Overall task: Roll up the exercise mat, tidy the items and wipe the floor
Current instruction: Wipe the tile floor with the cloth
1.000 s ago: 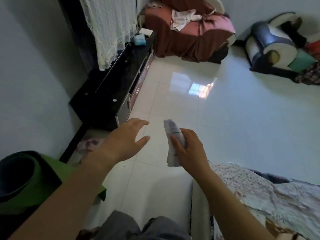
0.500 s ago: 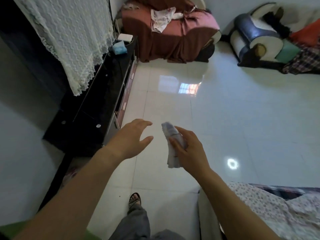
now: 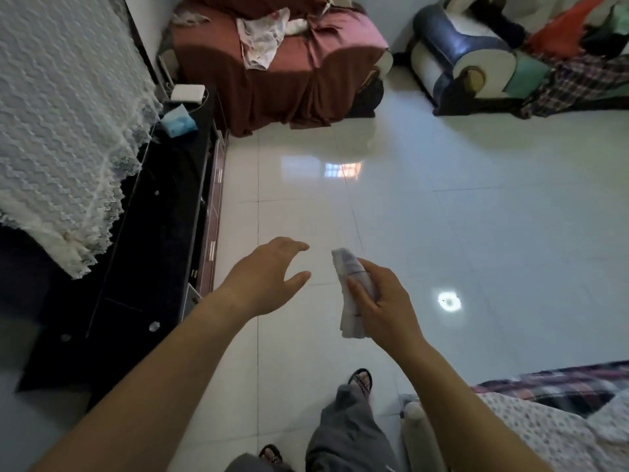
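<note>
My right hand (image 3: pixel 383 299) grips a folded pale cloth (image 3: pixel 350 284) that stands upright in front of me, its top end sticking out above my thumb. My left hand (image 3: pixel 269 275) hovers just left of the cloth, fingers spread and loosely bent, holding nothing and not touching the cloth. Below both hands lies the glossy white tiled floor (image 3: pixel 442 233). The exercise mat is out of view.
A long black TV cabinet (image 3: pixel 163 233) runs along the left, with a white lace cover (image 3: pixel 61 131), a blue tissue pack (image 3: pixel 178 122) and a white box (image 3: pixel 187 92). A maroon-covered armchair (image 3: pixel 282 73) and a cluttered sofa (image 3: pixel 493 56) stand at the back. Bedding (image 3: pixel 544 420) lies at lower right.
The view has lifted and moved forward: the rolled green mat at lower left has dropped out of sight and my sandalled feet now show. Both hands keep the same pose, right still holding the cloth.
</note>
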Motion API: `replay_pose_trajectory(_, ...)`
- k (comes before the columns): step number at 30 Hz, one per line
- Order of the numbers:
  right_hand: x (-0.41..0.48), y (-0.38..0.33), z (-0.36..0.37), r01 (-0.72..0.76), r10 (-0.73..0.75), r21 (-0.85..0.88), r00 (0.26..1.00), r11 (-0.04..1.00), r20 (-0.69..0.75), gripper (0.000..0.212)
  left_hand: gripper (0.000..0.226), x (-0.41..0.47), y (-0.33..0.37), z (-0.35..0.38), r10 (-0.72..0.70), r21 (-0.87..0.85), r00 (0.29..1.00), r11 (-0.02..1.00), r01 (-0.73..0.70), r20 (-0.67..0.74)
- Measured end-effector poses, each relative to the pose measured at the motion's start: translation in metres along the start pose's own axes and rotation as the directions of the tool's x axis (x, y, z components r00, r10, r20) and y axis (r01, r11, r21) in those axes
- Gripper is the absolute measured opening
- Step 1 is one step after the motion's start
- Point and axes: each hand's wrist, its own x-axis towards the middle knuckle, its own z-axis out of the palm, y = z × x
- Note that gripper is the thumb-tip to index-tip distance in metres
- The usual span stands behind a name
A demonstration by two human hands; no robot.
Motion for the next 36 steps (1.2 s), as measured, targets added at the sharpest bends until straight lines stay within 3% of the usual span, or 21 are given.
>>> replay_pose_trajectory(16, 0.281, 0.084, -0.139, -0.032, 0.032, 0.016, 0.999, 0.999, 0.0, 0.014, 0.051, 0.304, 0.081, -0.025, -0.042, 0.044, 0.998, 0.998, 0.04, 0.045)
replay_pose_trajectory(27, 0.448, 0.114, -0.144, -0.076, 0.077, -0.034, 0.997, 0.997, 0.026, 0.012, 0.05, 0.473, 0.037, -0.051, -0.025, 0.064, 0.995, 0.998, 0.019, 0.101)
replay_pose_trajectory(33, 0.567, 0.149, -0.138, -0.209, 0.209, -0.052, 0.978, 0.976, -0.013, 0.011, 0.05, 0.617, 0.006, -0.058, 0.061, 0.075, 0.98, 0.994, -0.077, 0.19)
replay_pose_trajectory(36, 0.631, 0.169, -0.129, -0.304, 0.305, -0.063, 0.952, 0.951, 0.006, 0.022, 0.051, 0.693, -0.018, -0.063, 0.078, 0.124, 0.961, 0.986, -0.114, 0.266)
